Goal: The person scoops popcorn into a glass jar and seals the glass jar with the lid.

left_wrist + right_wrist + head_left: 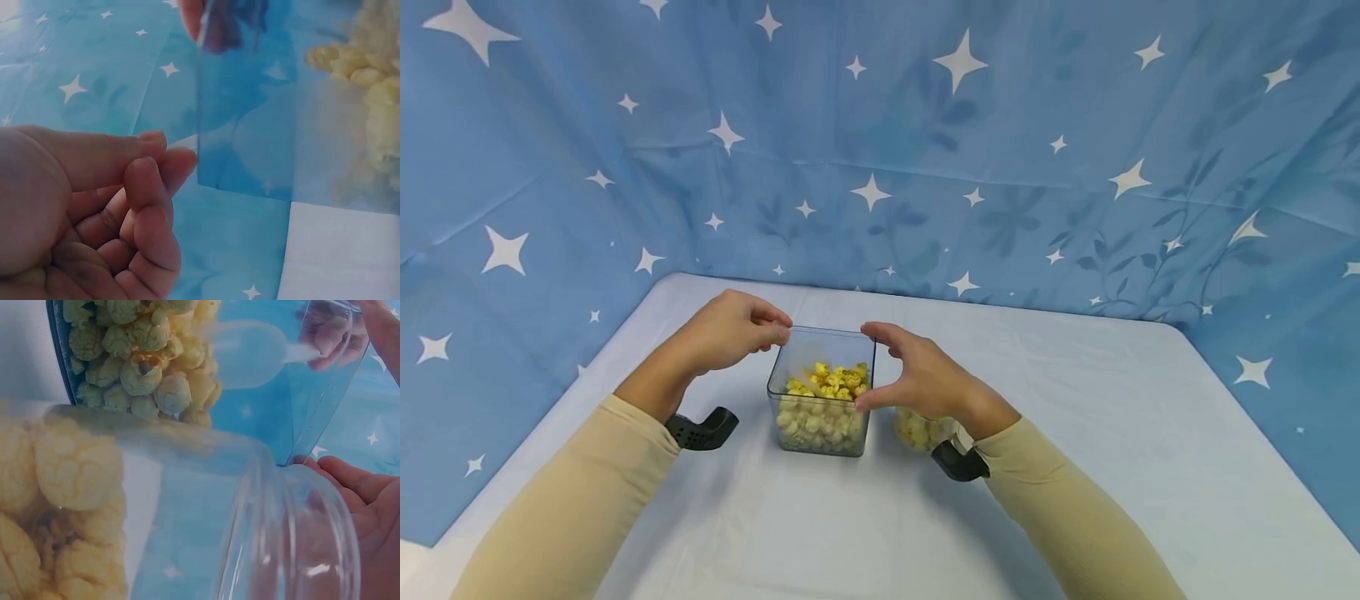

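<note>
A clear square box (pixel 823 425) holding yellow popcorn (pixel 831 383) stands on the white table in the head view. My left hand (pixel 733 332) is at its back left rim and pinches the thin handle of a translucent spoon (pixel 247 355). The spoon's bowl reaches inside the box beside the popcorn, seen through the wall in the right wrist view. My right hand (pixel 925 375) spans the box's right side, thumb at the front corner and fingers at the back corner, holding the rim. Beneath the right wrist is a clear round jar (pixel 262 519) containing popcorn.
The white table (pixel 1112 400) extends to both sides and in front of the box. A blue star-patterned curtain (pixel 865 242) hangs behind and beside it. Each wrist wears a black band with a small camera mount (pixel 703 429).
</note>
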`<action>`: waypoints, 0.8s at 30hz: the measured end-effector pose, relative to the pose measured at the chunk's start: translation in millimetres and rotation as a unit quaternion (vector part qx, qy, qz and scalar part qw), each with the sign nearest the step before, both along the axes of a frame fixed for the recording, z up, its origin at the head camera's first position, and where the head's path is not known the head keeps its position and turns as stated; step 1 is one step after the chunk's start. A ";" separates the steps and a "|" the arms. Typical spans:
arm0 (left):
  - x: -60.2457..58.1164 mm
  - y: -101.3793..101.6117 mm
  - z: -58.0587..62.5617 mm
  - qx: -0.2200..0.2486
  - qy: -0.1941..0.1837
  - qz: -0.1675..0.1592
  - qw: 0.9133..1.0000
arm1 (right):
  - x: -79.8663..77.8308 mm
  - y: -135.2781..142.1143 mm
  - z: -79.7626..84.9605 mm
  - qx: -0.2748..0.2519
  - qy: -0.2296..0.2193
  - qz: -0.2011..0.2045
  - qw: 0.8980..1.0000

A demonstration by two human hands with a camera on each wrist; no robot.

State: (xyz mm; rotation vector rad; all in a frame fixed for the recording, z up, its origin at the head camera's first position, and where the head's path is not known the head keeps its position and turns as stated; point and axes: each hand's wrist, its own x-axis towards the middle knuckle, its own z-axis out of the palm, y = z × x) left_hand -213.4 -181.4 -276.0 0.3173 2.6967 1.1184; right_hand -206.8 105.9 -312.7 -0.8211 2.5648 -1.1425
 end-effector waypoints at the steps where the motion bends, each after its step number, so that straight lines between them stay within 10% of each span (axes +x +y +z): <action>1: 0.0 -1.4 -0.2 0.003 -0.002 0.003 1.000 | 0.0 -0.2 -0.6 0.000 -0.001 0.002 1.000; 24: 1.2 11.8 -3.5 0.027 -0.021 -0.011 0.999 | -0.5 0.8 -2.9 -0.009 0.001 0.001 1.000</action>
